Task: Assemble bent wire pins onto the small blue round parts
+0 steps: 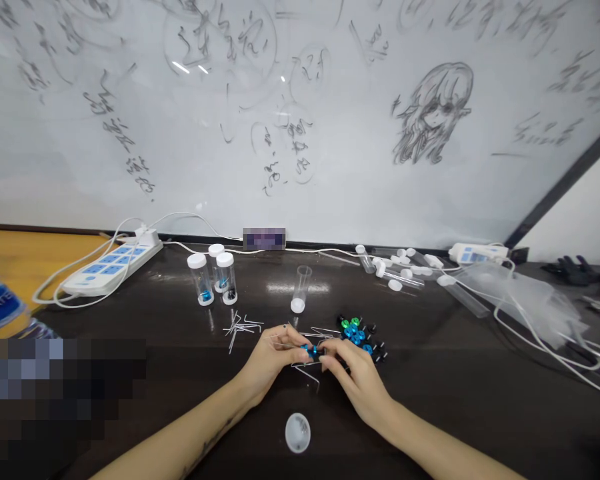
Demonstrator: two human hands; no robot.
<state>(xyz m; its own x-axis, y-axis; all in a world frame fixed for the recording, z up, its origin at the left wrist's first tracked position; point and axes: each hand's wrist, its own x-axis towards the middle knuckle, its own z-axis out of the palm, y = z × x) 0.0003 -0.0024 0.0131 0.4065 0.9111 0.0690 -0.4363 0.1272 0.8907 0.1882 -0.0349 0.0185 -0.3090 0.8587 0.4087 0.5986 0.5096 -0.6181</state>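
Over the middle of the dark table, my left hand (273, 357) is closed in a pinch on a small blue metal part (310, 349). The fingertips of my right hand (357, 373) close on the dark end of the same piece; its exact kind is too small to make out. Thin bent metal rods (307, 377) lie under and around my hands. Just right of my right hand sits a cluster of blue, green and black small parts (354, 333), some with thin black stems. A small translucent cup (298, 433) stands nearer to me, with small bits inside.
Beyond my hands stands an uncapped clear tube (301, 290). Three capped tubes (225, 280) stand at left, near more bent rods (240, 327). Loose tubes and white caps (395, 285) lie back right beside a plastic bag (520, 293). Power strips (113, 267) with cables flank the table.
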